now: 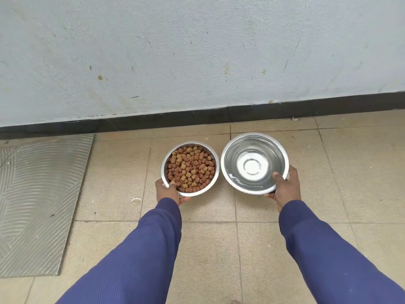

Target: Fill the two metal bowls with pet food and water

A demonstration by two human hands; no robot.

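I grip each bowl's near rim, left hand (167, 191) holding the kibble-filled round steel bowl (190, 168), right hand (285, 187) the larger water-filled steel bowl (254, 163), level so nothing spills over the beige tiled floor (208, 249).

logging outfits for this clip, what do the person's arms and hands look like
Both arms wear long, close-fitting blue-purple sleeves with a fine ribbed knit, ending at the wrists. The left hand and right hand are bare: no gloves, rings or watch visible.

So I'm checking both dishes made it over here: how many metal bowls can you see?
2. The kibble bowl is gripped by the left hand; the larger water bowl sits just right of it, gripped by the right hand.
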